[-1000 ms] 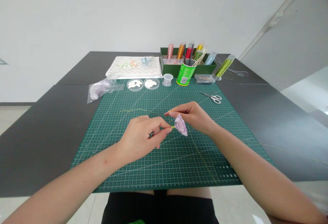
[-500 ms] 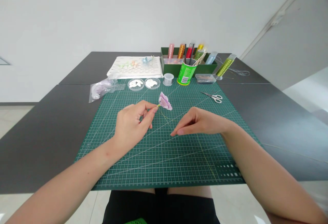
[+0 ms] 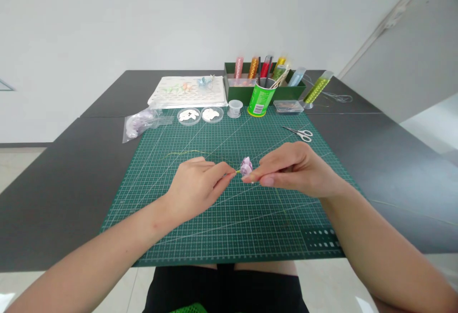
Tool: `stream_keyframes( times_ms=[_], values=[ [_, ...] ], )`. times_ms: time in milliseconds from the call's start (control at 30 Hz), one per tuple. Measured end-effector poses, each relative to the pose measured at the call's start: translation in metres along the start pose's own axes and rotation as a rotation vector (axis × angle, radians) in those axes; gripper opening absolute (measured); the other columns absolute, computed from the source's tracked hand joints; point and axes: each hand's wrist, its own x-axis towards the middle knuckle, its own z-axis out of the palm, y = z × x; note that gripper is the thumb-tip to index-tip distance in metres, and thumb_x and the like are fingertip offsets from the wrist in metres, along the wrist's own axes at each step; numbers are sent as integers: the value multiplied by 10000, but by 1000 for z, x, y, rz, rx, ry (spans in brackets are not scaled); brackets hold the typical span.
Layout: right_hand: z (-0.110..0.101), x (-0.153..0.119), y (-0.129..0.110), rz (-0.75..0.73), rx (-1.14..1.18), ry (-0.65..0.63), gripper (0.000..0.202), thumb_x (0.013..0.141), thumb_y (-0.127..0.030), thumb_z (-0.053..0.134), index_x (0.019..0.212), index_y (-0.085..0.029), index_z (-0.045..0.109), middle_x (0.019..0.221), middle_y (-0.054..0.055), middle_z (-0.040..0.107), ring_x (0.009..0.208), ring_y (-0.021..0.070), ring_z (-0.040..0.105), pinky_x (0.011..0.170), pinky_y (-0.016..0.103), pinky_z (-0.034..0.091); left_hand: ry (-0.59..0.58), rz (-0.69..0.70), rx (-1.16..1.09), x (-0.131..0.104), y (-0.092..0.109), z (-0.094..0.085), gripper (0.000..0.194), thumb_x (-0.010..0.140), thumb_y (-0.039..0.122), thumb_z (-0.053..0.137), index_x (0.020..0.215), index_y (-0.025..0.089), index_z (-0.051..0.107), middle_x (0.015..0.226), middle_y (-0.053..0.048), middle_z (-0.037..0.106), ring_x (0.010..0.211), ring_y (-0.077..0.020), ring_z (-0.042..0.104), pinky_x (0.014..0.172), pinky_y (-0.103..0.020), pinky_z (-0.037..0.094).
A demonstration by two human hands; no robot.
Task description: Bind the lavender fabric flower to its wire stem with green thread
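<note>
When looking from the left, can see a clear bag [image 3: 138,124] of pale lilac material, lying across the left edge of the green cutting mat [image 3: 200,236] and on the dark tabletop [image 3: 60,189]. Next come upon white sheets [image 3: 164,94] with pale coloured pieces on top, then two round dishes [image 3: 189,116] holding white pieces. Over the mat, see the left hand [image 3: 195,184] with thumb and forefinger closed on the green stem [image 3: 237,171] of a lilac flower [image 3: 245,165]. Find the flower between both hands, above the middle of the mat. Behind, see a small round tub [image 3: 235,109], then a green can [image 3: 260,99] in front of a green box [image 3: 241,94] of coloured tubes. See the right hand [image 3: 300,170] with its forefinger over the flower's near side and its thumb set back; cannot tell whether gripping. Farther back, see a flat clear case [image 3: 288,107], white-handled scissors [image 3: 302,134] on the mat and a leaning yellow-green tube [image 3: 317,88].
</note>
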Motion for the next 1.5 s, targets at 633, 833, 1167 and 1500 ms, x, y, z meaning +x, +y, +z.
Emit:
stream_keyframes(
  times_ms=[633, 833, 1167, 1500],
  values=[
    [4, 12, 33, 226, -77, 143, 196, 886, -348, 741, 992, -226, 852, 876, 50, 812, 732, 164, 685, 623, 270, 522, 81, 163, -101, -4, 13, -5, 118, 1025, 191, 584, 935, 177, 660, 732, 46, 763, 548, -91, 646, 555, -284, 355],
    [-2, 12, 42, 261, -11, -8, 231, 885, -393, 741, 957, -205, 854, 778, 36, 777, 667, 141, 636, 615, 259, 481, 191, 121, -22, -3, 8, -11, 99, 994, 185, 643, 904, 163, 679, 668, 40, 738, 548, -96, 666, 546, -283, 365],
    [2, 9, 39, 291, 64, -141, 230, 891, -388, 732, 958, -193, 834, 791, 9, 737, 696, 132, 572, 651, 281, 445, 216, -239, -269, 3, 14, -11, 107, 981, 189, 648, 924, 210, 736, 464, 118, 638, 439, -77, 602, 602, -248, 460],
    [-3, 15, 55, 604, 686, 359, 257, 834, -440, 729, 844, -187, 687, 915, 48, 701, 799, 165, 638, 771, 318, 559, 201, -502, -634, 6, 12, -9, 111, 938, 215, 663, 875, 196, 753, 424, 97, 623, 380, -80, 579, 584, -226, 525]
  ],
)
